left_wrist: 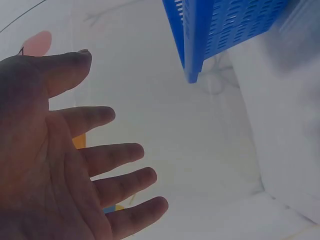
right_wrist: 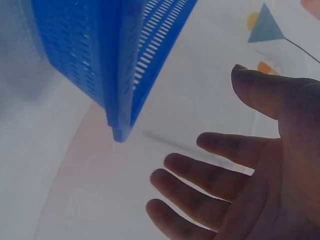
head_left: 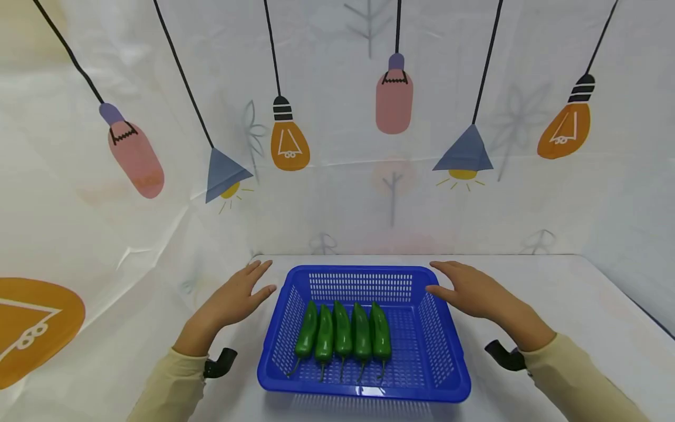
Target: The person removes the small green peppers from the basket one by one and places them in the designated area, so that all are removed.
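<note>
A blue plastic basket [head_left: 407,346] with slotted walls stands on the white table. Several green chili peppers [head_left: 343,333] lie side by side in its left half, stems towards me. My left hand [head_left: 234,300] hovers off the basket's left side, holding nothing; its fingers are spread in the left wrist view, with the basket's corner [left_wrist: 195,50] beyond the fingertips. On the other side, my right hand [head_left: 471,291] is held near the right rim, empty too. The right wrist view shows its fingers [right_wrist: 197,175] extended and apart, the basket's edge [right_wrist: 117,100] in front of them.
The white tabletop [head_left: 548,293] stretches out on both sides of the basket. Behind it hangs a pale sheet [head_left: 337,199] printed with lamps and plants, which also runs along the left. Each wrist carries a black camera mount [head_left: 220,363].
</note>
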A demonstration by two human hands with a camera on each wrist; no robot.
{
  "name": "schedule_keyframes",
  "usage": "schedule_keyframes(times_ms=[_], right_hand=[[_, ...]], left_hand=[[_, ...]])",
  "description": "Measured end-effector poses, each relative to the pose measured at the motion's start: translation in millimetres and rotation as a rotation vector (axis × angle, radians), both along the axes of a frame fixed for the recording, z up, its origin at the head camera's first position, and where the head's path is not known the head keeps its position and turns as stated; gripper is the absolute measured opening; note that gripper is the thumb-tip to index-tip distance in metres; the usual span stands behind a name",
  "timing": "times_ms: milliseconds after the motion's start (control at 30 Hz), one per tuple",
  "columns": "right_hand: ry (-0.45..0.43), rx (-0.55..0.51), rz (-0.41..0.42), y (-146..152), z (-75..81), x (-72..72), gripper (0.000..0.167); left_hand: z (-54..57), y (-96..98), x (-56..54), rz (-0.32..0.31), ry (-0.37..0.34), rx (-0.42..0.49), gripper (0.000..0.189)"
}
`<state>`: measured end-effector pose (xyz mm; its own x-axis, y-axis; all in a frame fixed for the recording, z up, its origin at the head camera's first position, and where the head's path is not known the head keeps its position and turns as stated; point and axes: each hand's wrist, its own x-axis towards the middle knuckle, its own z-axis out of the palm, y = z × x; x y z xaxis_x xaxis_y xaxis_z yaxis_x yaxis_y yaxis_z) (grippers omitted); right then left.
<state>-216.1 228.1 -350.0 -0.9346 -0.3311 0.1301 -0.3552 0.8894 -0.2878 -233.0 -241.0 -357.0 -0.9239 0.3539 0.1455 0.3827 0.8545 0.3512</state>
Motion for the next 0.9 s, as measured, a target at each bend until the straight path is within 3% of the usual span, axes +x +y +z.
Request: schedule_keyframes(times_ms=[467, 900], right_hand=[[-0.093, -0.088, 0.085, -20.1, 2.1, -3.8, 0.064], [-0.119, -0.141, 0.135, -33.2, -1.9, -13.9, 0.061]], left_hand=[[-13.1, -0.5, 3.5, -0.021, -0.078, 0.045, 0.068], [-20.7, 0.8, 0.4, -0.037, -0.118, 0.069, 0.07]])
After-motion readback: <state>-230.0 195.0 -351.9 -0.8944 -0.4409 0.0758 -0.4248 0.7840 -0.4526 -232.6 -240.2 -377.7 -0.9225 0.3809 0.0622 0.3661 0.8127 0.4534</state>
